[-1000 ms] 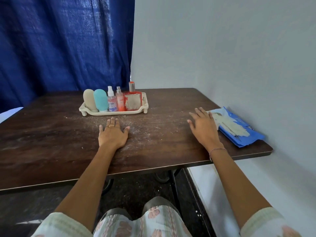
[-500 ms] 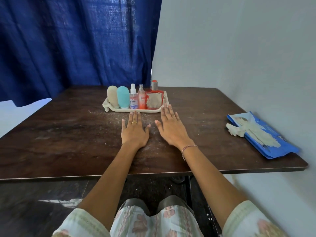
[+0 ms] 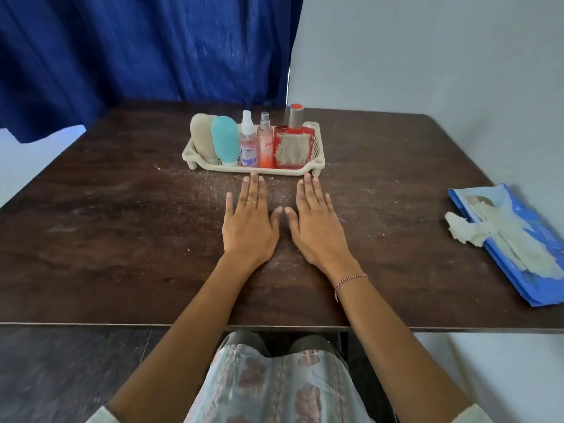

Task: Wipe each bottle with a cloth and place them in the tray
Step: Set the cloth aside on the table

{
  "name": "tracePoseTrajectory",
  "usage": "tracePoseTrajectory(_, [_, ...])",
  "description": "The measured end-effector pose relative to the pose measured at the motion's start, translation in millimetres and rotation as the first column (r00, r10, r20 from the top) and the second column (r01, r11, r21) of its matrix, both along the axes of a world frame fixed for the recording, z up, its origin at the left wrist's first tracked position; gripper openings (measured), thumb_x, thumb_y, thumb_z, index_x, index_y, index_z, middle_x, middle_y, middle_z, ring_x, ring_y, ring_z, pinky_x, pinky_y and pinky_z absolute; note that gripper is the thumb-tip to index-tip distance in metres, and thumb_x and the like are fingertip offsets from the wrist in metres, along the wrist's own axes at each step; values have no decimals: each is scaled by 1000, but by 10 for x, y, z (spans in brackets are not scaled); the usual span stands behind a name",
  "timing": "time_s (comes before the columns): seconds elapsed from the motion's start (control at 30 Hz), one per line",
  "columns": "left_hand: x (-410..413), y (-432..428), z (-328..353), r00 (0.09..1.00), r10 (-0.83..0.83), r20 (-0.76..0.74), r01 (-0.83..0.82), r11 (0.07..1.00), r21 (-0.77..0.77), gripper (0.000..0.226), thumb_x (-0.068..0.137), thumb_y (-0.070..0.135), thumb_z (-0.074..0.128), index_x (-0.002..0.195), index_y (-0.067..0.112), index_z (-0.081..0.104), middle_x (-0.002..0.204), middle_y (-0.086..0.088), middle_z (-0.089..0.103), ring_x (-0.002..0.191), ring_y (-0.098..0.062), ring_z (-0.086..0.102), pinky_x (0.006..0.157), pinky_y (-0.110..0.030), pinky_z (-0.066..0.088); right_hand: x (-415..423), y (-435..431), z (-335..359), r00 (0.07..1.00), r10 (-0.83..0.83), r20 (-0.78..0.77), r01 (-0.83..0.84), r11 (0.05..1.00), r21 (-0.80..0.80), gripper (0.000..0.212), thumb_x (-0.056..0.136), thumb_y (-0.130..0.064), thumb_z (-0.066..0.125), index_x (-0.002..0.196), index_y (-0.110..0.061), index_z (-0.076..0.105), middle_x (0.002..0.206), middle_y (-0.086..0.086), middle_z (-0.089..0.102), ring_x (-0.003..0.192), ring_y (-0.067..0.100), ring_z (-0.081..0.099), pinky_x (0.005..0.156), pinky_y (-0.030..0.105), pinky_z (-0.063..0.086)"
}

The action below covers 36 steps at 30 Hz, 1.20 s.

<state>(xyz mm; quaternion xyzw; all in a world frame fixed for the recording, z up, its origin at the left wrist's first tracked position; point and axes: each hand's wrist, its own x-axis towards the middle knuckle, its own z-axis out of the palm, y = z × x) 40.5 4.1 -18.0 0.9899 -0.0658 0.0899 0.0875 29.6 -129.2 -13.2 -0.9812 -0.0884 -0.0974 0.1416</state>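
- Left hand (image 3: pixel 248 222) and right hand (image 3: pixel 317 227) lie palm down on the dark table (image 3: pixel 122 239). Their fingers are straight, their thumbs almost meet, and neither holds anything.
- Just beyond the fingertips of both hands stands the cream tray (image 3: pixel 253 170). It holds five upright bottles in a row.
- Ahead of the left hand are the beige bottle (image 3: pixel 200 135), the teal bottle (image 3: pixel 225 138) and the clear spray bottle (image 3: pixel 248 145).
- Between the hands is the pink spray bottle (image 3: pixel 265 145), and ahead of the right hand is the red perfume bottle (image 3: pixel 293 145).
- Well out to the right of the right hand, the white cloth (image 3: pixel 470 228) lies on a blue packet (image 3: pixel 518 270).
- With every bottle in the tray, the task looks finished, and this seems to be a closing rest.
- To rest well, the hands should lie flat and short of the tray rim, so that no tall, narrow bottle gets nudged over.
- A second ago the right hand lay far out beside the cloth. It has since come in next to the left hand, which has stayed flat.
- Bottles and tray are unchanged.
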Motion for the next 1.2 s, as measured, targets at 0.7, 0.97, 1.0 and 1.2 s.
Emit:
tracePoseTrajectory(0.7, [-119,-36,415,977,37,-211,-54,996,-73,66,101,39,26,151,11,-6,160,-3,-10,146,-14,-12,119,-38,-7,-70,115,264,979,-59,-197,65,998,23,67,95,-45,6,149,-5,9,157,10,4,145,18,-2,119,37,9])
tracePoseTrajectory(0.97, [-116,-18,661,975,40,-216,-63,993,-98,62,101,33,27,146,15,-13,156,1,-15,145,-12,-13,119,-38,-7,-32,203,543,982,-30,-189,35,999,24,61,98,-39,16,148,-4,8,157,9,2,145,17,-2,116,32,2])
tracePoseTrajectory(1.0, [-112,-5,696,976,37,-213,-58,994,-93,62,101,34,26,146,15,-13,156,1,-14,145,-12,-13,119,-38,-7,-33,216,573,982,-36,-186,40,999,21,61,98,-39,16,148,-5,8,157,8,2,145,17,-2,116,32,2])
tracePoseTrajectory(1.2, [33,112,873,974,-15,-225,-3,997,-77,61,102,36,22,147,14,-12,156,0,-15,144,-12,-17,118,-36,-11,49,263,704,976,-88,-197,90,996,1,61,98,-40,16,147,-8,0,156,6,-3,145,16,-5,117,33,2])
